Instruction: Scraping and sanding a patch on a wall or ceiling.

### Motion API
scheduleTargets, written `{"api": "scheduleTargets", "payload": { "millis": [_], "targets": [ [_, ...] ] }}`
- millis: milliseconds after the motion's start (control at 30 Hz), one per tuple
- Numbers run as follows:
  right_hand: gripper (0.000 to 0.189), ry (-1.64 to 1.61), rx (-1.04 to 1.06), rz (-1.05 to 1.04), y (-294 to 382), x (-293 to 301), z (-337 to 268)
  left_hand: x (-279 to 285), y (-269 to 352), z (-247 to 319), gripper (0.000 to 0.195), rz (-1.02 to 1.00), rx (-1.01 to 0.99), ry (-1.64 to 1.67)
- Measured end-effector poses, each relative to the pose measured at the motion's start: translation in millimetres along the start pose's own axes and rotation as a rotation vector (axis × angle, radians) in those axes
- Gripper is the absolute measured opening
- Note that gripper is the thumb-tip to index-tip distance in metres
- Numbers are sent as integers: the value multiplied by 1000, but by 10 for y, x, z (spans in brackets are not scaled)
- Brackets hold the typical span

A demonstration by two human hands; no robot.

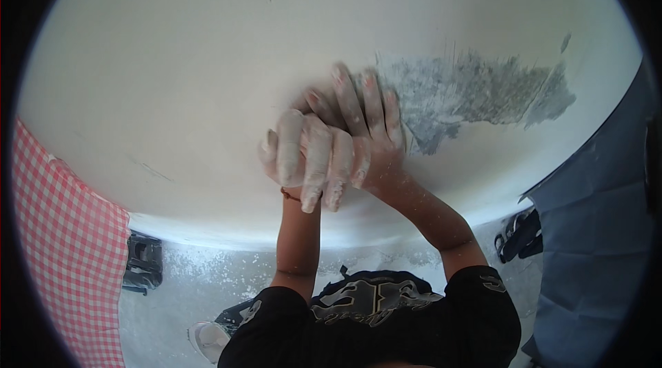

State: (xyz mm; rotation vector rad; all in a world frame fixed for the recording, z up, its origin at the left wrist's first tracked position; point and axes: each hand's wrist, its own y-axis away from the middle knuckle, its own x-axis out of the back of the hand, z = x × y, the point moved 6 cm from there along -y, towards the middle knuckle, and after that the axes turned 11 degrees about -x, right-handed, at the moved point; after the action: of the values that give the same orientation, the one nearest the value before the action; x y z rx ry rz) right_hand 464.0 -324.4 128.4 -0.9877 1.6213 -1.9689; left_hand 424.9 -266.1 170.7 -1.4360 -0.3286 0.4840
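Note:
Before me is a pale painted or plastered wall [181, 68] with a rough grey scraped patch [476, 89] at the right. My right hand [364, 120] lies against it at the patch's left end, fingers apart and pointing up. A thin pale edge [409, 140] shows beside its heel; what lies beneath the palm is hidden. Just left and nearer the camera, my left hand [315, 161] has its fingers folded down towards the wrist, overlapping the right hand in view. Its palm is hidden. White powder coats both hands, and a cord bracelet circles the left wrist.
Red-and-white gingham cloth [77, 223] hangs at the left beside a black object [142, 259]. Dark blue sheeting [589, 259] drapes at the right, near black footwear [520, 233]. White specks mark the grey floor [170, 311]. A light shoe [208, 341] shows below.

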Motion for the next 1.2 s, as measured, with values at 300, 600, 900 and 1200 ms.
{"api": "scheduleTargets", "payload": {
  "millis": [300, 600, 900, 1200],
  "targets": [
    [62, 95, 21, 75, 875, -243, 89, 41, 676, -190, 48, 211, 109, -88],
    [54, -68, 4, 47, -528, 196, -66, -102, -594, 270, 49, -47, -71, 63],
    [59, 139, -177, 217, 885, -190, 240, 46, 588, -423, 59, 66, 135, -84],
    [46, -169, -254, 114, -449, 330, 597, 186, -641, -359, 45, 45, 79, -194]
  ]
}}
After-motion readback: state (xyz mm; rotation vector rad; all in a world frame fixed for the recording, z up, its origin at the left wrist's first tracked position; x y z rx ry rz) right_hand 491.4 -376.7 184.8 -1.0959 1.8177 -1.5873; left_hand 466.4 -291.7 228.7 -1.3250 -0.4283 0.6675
